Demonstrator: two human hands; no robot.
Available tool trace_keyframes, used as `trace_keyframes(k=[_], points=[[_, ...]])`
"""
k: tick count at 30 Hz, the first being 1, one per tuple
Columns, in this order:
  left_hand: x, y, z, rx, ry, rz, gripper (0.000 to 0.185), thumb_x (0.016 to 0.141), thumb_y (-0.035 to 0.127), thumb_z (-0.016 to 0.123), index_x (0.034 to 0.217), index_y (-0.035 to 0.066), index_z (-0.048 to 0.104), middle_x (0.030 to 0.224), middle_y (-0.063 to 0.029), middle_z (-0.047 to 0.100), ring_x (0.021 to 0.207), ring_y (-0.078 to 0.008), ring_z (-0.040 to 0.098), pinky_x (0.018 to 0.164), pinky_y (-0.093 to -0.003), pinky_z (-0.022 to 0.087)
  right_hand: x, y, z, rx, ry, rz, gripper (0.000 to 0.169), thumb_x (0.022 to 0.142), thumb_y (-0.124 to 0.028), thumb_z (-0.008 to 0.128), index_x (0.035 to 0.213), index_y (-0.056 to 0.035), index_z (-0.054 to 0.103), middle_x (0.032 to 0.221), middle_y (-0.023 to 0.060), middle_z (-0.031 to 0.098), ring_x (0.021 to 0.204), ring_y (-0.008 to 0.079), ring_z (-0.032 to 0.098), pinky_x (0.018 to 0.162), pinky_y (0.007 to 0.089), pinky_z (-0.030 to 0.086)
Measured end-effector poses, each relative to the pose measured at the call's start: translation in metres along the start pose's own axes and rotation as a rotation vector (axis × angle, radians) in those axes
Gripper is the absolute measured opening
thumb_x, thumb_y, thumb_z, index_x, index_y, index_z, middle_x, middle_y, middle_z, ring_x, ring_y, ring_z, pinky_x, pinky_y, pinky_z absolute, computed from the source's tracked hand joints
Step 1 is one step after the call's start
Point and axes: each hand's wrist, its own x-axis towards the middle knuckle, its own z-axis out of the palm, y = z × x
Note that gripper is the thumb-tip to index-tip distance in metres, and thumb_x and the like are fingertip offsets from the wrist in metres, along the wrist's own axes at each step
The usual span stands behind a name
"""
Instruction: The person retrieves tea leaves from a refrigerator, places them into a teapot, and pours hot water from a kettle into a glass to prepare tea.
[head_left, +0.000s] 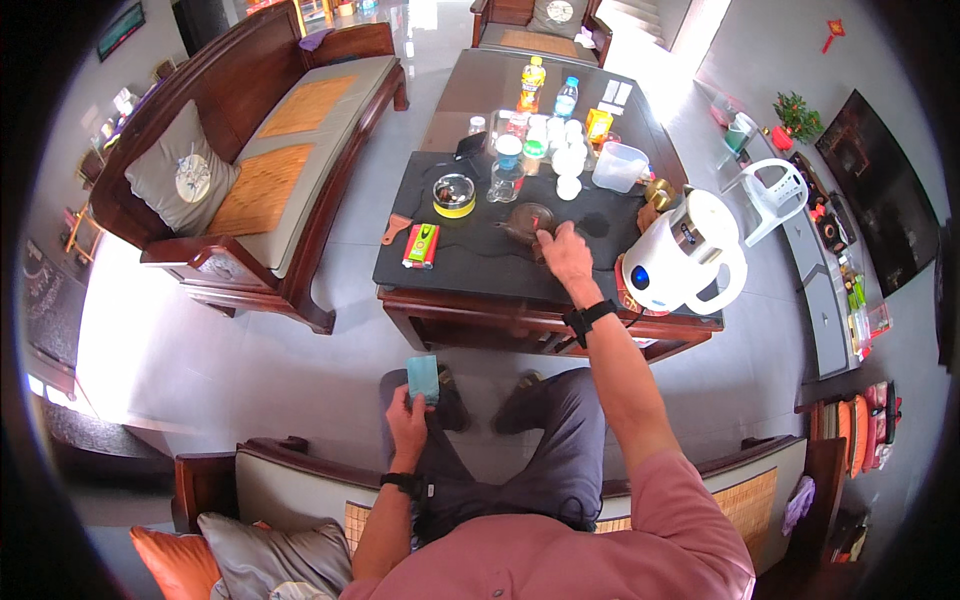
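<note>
My left hand (407, 421) holds a small light-blue packet (423, 376) by its lower edge, above my left thigh. Its contents cannot be made out. Reaching over the black tea tray (480, 262), my right hand (568, 256) has its fingers closed at the handle side of a small brown teapot (529, 219). The spout points left, and the fingers partly hide the handle. Just right of that hand stands a white electric kettle (679, 255) with a blue-lit knob. Left of the teapot are a red-and-green box (421, 246) and a glass ashtray with a yellow base (454, 196).
Behind the teapot are a clear jar (507, 180), stacked white cups (568, 159), a plastic tub (620, 166) and drink bottles (532, 84). A brown brush (394, 227) lies at the tray's left edge. A wooden sofa (300, 172) flanks the table; a white plastic chair (769, 195) stands right.
</note>
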Motion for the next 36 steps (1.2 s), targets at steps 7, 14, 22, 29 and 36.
trace_keyframes(k=[7,14,22,29,36], points=[[0.009,0.007,0.014,0.033,-0.084,-0.069,0.026,0.095,0.01,0.063,0.118,-0.003,0.061,0.099,-0.0116,0.071,0.081,-0.0177,0.069,0.072,-0.0318,0.054,0.024,-0.043,-0.002,-0.126,0.131,-0.255,0.032,0.088,-0.027,0.067,0.107,-0.0032,0.058,0.107,0.0213,0.066,0.102,0.0419,0.066,0.087,0.053,0.053],[0.116,0.112,0.085,0.115,-0.231,0.056,0.037,0.094,0.015,0.066,0.127,0.002,0.056,0.104,-0.0164,0.071,0.093,-0.0241,0.07,0.081,-0.0366,0.053,0.049,-0.006,0.006,0.122,0.246,-0.25,0.028,0.087,-0.023,0.07,0.101,0.0,0.062,0.093,0.02,0.069,0.084,0.0389,0.069,0.076,0.0481,0.056],[0.205,0.088,0.126,0.612,-0.141,0.402,0.047,0.088,0.016,0.072,0.128,0.002,0.053,0.119,-0.0231,0.061,0.107,-0.0416,0.061,0.087,-0.0471,0.052,-0.019,0.067,-0.013,1.693,-0.083,0.166,0.012,0.099,-0.012,0.062,0.11,-0.0137,0.064,0.094,0.0026,0.07,0.081,0.0145,0.067,0.069,0.03,0.051],[0.164,0.123,0.121,0.932,-0.103,0.652,0.047,0.084,0.013,0.073,0.126,0.003,0.055,0.132,-0.0201,0.052,0.114,-0.0418,0.056,0.094,-0.0467,0.05,-0.04,0.084,-0.022,1.787,-0.229,0.071,0.024,0.101,-0.016,0.057,0.124,-0.0172,0.058,0.113,0.0027,0.069,0.095,0.0169,0.066,0.079,0.0345,0.053],[0.064,0.086,0.065,0.758,-0.293,0.578,0.029,0.085,0.008,0.07,0.113,0.005,0.063,0.128,-0.0158,0.058,0.116,-0.0371,0.057,0.096,-0.0431,0.049,-0.044,0.068,-0.026,1.793,-0.356,0.361,0.047,0.1,-0.044,0.055,0.119,-0.0015,0.057,0.108,0.0152,0.068,0.092,0.032,0.069,0.081,0.0452,0.057]])
